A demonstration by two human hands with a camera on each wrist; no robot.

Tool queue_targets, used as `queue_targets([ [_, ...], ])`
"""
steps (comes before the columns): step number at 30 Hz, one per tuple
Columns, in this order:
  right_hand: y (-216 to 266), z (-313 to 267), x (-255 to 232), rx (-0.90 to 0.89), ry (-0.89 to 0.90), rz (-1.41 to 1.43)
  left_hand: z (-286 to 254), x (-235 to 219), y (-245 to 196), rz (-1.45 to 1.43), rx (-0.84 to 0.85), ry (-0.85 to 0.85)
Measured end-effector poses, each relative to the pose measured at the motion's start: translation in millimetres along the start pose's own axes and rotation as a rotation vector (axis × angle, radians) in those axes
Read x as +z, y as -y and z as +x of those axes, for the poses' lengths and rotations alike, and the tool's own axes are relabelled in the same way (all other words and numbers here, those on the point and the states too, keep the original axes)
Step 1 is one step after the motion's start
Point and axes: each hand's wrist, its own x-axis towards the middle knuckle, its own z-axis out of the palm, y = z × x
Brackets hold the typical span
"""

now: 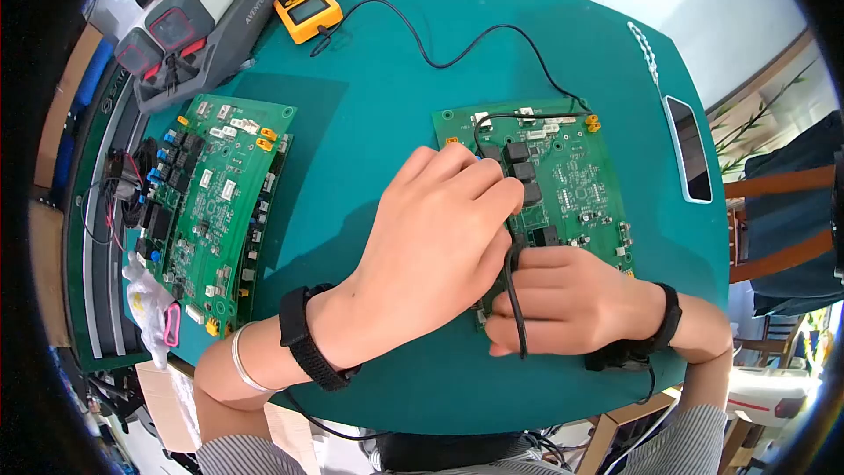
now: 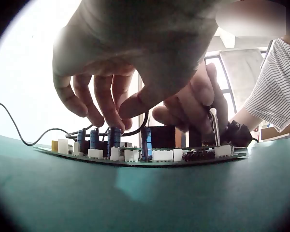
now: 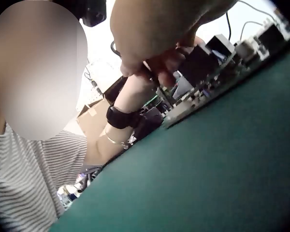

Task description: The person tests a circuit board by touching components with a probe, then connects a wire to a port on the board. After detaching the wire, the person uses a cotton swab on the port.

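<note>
In the head view, a green circuit board (image 1: pixel 585 176) lies beneath both hands. The left hand (image 1: pixel 444 229) bends its fingers down over the board's left side; in the left wrist view, its fingertips are close by the blue cylindrical parts (image 2: pixel 94 138), and whether they pinch one is unclear. A thin black cable (image 2: pixel 131 133) runs by those fingers. Curled at the near edge, the right hand (image 1: pixel 576 299) grips a slim dark tool (image 3: pixel 159 87), whose metal end (image 2: pixel 214 126) points down at the board. The tool's exact kind cannot be made out.
A second board stack (image 1: pixel 220 202) lies at the left. An orange meter (image 1: pixel 308 11), joined to the cable, sits at the back beside a grey tool case (image 1: pixel 207 44). A phone (image 1: pixel 688 149) lies near the right edge, and a white-and-pink object (image 1: pixel 151 303) at the left.
</note>
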Motion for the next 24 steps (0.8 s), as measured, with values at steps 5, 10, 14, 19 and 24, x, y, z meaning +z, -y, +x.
queue_targets([
  [5,-4,1,-20,-0.147,0.130,-0.150,-1,0,0,-0.031,0.011,-0.034],
  [10,1,3,-25,-0.110,0.129,-0.201,-1,1,0,-0.012,0.009,-0.017],
  [14,10,1,-21,-0.124,0.098,-0.354,-1,2,0,-0.006,0.016,-0.023],
  [19,10,5,-23,-0.070,0.088,-0.195,0,1,-1,0.003,0.005,-0.003],
  [24,7,6,-22,0.050,0.071,-0.045,0,2,0,-0.031,-0.002,-0.004],
])
